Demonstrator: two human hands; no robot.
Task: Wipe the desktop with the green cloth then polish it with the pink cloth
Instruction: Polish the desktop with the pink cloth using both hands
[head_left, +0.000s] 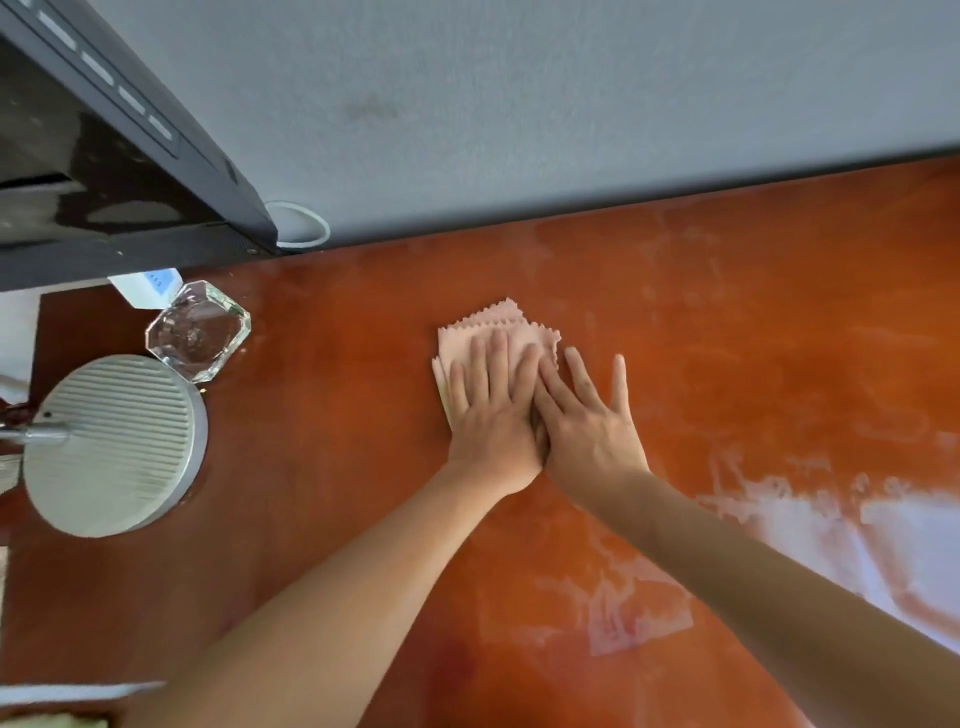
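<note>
A folded pink cloth (501, 327) with zigzag edges lies on the glossy orange-brown desktop (337, 441), near its middle. My left hand (493, 410) lies flat on the cloth with straight fingers and presses it down. My right hand (587, 415) is flat beside it, fingers spread, its inner fingers overlapping the left hand and the cloth's right edge, the others on the bare desktop. A pale green bit at the bottom left corner (52, 721) may be the green cloth; I cannot tell.
A dark monitor (104, 156) hangs over the back left. Below it stand a faceted glass ashtray (200, 330), a small white box (148, 286) and a round ribbed lamp base (111, 444). A grey wall (571, 104) bounds the desk's far edge. Bright glare lies at right (857, 530).
</note>
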